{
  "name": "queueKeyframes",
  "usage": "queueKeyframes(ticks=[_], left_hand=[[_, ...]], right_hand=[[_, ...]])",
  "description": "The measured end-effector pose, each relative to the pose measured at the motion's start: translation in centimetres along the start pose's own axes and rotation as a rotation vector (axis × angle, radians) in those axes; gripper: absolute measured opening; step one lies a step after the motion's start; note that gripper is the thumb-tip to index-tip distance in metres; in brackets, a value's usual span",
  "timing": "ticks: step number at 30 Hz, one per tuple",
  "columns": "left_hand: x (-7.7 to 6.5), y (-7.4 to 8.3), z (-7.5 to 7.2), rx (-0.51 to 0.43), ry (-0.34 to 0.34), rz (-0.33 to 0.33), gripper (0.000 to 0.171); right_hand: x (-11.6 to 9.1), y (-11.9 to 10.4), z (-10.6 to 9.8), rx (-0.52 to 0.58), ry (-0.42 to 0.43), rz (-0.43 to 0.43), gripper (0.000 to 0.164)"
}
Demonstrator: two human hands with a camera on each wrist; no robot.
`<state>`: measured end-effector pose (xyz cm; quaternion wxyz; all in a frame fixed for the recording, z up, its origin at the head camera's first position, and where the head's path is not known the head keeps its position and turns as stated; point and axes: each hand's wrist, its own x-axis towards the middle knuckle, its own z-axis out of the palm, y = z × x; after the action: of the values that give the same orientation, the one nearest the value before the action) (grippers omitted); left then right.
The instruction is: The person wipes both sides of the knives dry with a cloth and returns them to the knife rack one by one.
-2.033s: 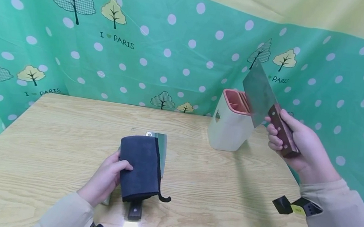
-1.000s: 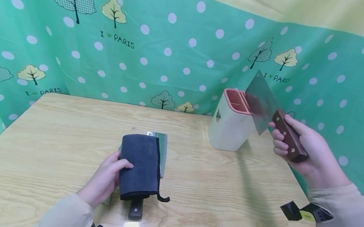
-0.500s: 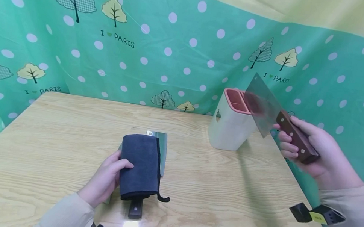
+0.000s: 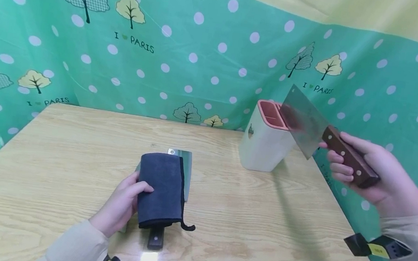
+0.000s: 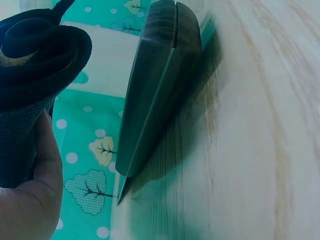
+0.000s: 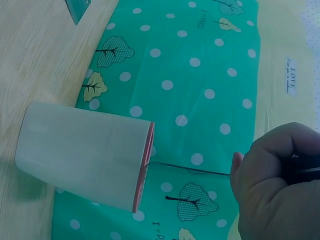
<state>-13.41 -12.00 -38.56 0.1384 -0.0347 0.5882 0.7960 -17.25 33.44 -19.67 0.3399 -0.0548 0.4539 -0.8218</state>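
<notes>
My right hand [image 4: 376, 173] grips the brown wooden handle of a cleaver [image 4: 305, 123]. Its broad blade tilts up and left and overlaps the pink-topped side of a white knife holder [image 4: 263, 150]. Seen from the right wrist, the blade [image 6: 200, 171] is edge-on, its far end right at the holder's pink rim [image 6: 144, 170]. My left hand [image 4: 123, 205] holds a rolled dark grey cloth [image 4: 160, 190], thumb on top. Beneath the cloth lies a second cleaver [image 4: 185, 173], mostly covered, its dark handle [image 5: 157, 90] close by in the left wrist view.
All this is on a light wood table [image 4: 73, 148]. A green polka-dot curtain [image 4: 202, 60] hangs behind and at both sides. The knife holder stands near the table's back right, casting a long shadow [image 4: 299, 224].
My right hand has moved right and a little down with the cleaver, whose blade now lies flatter beside the holder's top. The left hand and cloth have stayed nearly still.
</notes>
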Motion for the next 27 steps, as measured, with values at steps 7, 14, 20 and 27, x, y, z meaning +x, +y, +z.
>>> queueKeyframes(ticks=[7, 14, 20, 27], left_hand=[[0.0, 0.1, 0.0, 0.013, 0.001, -0.002, 0.059], [0.1, 0.0, -0.1, 0.01, -0.002, 0.0, 0.06], [0.1, 0.0, 0.0, 0.012, -0.004, 0.002, 0.06], [0.1, -0.2, 0.0, 0.015, -0.006, 0.003, 0.06]], right_hand=[[-0.1, -0.5, 0.1, 0.021, -0.036, 0.027, 0.044], [-0.3, -1.2, 0.5, -0.004, -0.044, 0.06, 0.046], [-0.3, -2.1, 1.1, -0.019, -0.03, 0.074, 0.045], [-0.2, -2.8, 2.2, -0.219, 0.2, -0.01, 0.031]])
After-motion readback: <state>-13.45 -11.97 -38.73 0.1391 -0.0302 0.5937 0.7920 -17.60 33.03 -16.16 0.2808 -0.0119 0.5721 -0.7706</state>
